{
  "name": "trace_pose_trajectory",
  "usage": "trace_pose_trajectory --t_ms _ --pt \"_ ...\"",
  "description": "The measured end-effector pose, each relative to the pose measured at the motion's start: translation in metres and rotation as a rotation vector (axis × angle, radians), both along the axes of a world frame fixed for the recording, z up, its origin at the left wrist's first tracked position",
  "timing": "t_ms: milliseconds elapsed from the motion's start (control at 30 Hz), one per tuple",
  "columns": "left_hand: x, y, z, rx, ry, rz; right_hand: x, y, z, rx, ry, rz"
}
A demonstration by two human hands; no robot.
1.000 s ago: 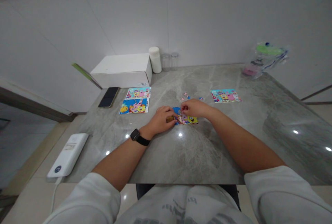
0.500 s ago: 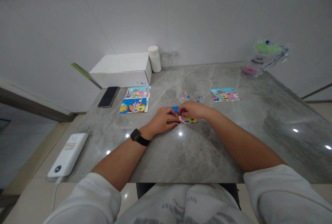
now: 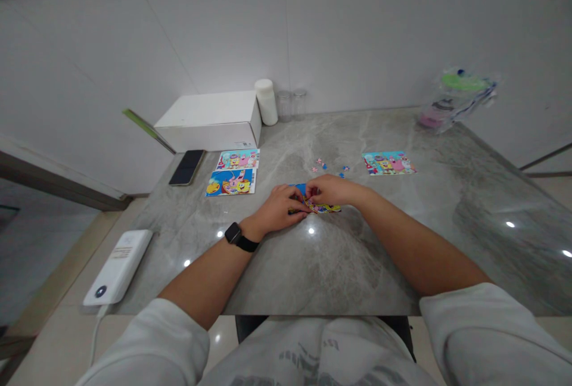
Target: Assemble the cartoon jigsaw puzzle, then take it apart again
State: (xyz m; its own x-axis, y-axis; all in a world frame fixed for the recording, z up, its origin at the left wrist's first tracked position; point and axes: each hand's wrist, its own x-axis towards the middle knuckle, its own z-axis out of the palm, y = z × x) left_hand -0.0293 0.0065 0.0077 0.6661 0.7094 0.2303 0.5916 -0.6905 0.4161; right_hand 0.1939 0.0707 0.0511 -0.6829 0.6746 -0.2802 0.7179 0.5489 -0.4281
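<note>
A partly assembled jigsaw puzzle (image 3: 331, 208), blue along the top with yellow and pink cartoon figures, lies flat on the grey table in front of me. My left hand (image 3: 286, 206) grips its left side, the thumb along the near edge and the fingers curled over the top. Over the middle of the puzzle, my right hand (image 3: 329, 189) is closed in a pinch, fingertips down against the surface. Whatever is between those fingertips is hidden. Just beyond my right hand lie several loose pink and blue puzzle pieces (image 3: 324, 166).
Two cartoon cards (image 3: 231, 183) lie at left, near a phone (image 3: 187, 167). Another card (image 3: 389, 163) is on the right. Behind stand a white box (image 3: 205, 121), a white bottle (image 3: 267, 103) and two clear glasses (image 3: 298, 105). A power bank (image 3: 118, 267) sits front left, a plastic bag (image 3: 456, 100) back right.
My left thumb and fingers have shifted slightly at the puzzle's left edge, covering more of it. The right fingertips have moved a little to the left. The loose pieces lie unchanged.
</note>
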Motion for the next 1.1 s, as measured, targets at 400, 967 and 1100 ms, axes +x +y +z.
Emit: trace_pose_trajectory --t_ms 400,967,1100 --pt "0.001 -0.001 0.002 -0.015 -0.012 -0.003 0.004 0.004 0.000 -0.164 0.091 -0.007" --pt "0.001 -0.003 0.005 -0.009 -0.025 -0.008 0.011 0.009 0.005 -0.327 0.152 -0.211" --pt "0.002 -0.004 0.006 -0.007 -0.033 -0.010 0.013 0.012 0.005 -0.425 0.218 -0.301"
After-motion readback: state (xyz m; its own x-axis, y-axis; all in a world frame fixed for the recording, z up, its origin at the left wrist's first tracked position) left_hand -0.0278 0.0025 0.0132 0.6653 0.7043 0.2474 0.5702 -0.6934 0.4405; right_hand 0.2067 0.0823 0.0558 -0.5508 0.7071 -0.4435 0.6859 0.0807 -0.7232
